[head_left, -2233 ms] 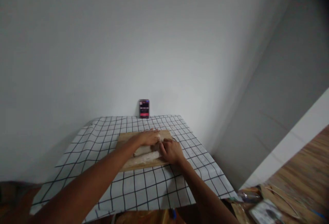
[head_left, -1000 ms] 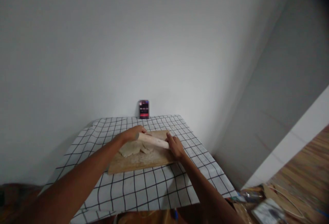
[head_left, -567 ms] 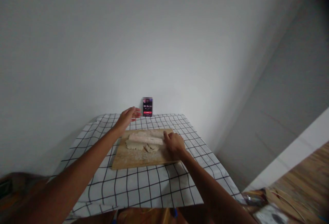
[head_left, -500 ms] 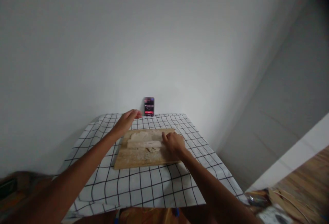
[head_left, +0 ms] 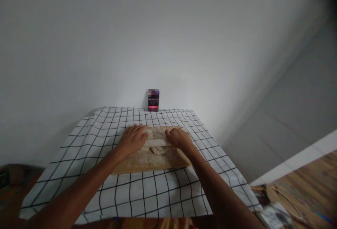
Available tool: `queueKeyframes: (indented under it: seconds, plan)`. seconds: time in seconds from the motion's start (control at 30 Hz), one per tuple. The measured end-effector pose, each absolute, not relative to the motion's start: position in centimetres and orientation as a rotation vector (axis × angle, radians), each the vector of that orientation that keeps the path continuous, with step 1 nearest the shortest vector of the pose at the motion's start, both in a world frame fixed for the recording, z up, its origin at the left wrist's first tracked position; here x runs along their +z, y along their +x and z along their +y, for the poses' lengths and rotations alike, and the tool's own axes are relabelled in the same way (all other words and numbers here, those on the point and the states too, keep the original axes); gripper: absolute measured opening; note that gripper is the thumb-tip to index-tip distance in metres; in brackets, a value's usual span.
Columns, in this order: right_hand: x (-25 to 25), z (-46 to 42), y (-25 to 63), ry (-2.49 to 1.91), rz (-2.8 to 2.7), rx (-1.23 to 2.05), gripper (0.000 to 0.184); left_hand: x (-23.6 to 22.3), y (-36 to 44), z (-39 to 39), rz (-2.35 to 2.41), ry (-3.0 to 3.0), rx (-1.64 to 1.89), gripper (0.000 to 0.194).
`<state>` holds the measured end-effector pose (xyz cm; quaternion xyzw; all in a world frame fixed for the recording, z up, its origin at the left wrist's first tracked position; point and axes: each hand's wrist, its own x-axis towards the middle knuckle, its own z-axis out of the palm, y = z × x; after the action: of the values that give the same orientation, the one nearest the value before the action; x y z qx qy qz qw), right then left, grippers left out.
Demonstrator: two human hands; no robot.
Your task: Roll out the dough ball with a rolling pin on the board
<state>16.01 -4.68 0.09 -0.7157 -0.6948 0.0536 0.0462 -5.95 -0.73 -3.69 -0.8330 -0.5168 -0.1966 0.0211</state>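
Note:
A pale, flour-dusted rolling pin [head_left: 158, 142] lies crosswise on a wooden board [head_left: 155, 166]. Flattened dough [head_left: 157, 133] shows behind the pin, and a ragged edge of it sticks out in front. My left hand [head_left: 134, 137] lies palm down over the pin's left end, its fingers stretched forward and slightly apart. With fingers curled, my right hand [head_left: 180, 138] is closed on the right end of the pin. Both ends of the pin are hidden under the hands.
A white cloth with black grid lines [head_left: 158, 194] covers the table under the board. A phone [head_left: 153, 101] leans against the wall [head_left: 168, 46] at the table's back edge. Assorted items [head_left: 279, 213] sit low at the right, beside a wooden floor [head_left: 313, 176].
My left hand has come down from above the board's far left side onto the rolling pin's left end. My right hand stays at the right end. The view has shifted slightly.

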Motion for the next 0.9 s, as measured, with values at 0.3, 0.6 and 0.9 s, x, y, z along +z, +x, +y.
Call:
queueKeyframes:
  seconds: [0.3,0.6,0.9]
  plan:
    - [-0.8,-8.1,15.6,-2.035,-2.048,-0.078,0.038,-3.2,-6.2,-5.6,-1.365,-2.574,-0.687,0.038]
    - [-0.9,-8.4,16.1,-1.953,-2.171,-0.009,0.035,-2.8,-5.9,-6.1,-1.503,-2.575,-0.582,0.045]
    - [-1.9,-9.2,16.0,-1.871,-2.132,-0.086,0.037,-3.2,-5.9,-7.0,-1.493,-2.49,-0.578,0.047]
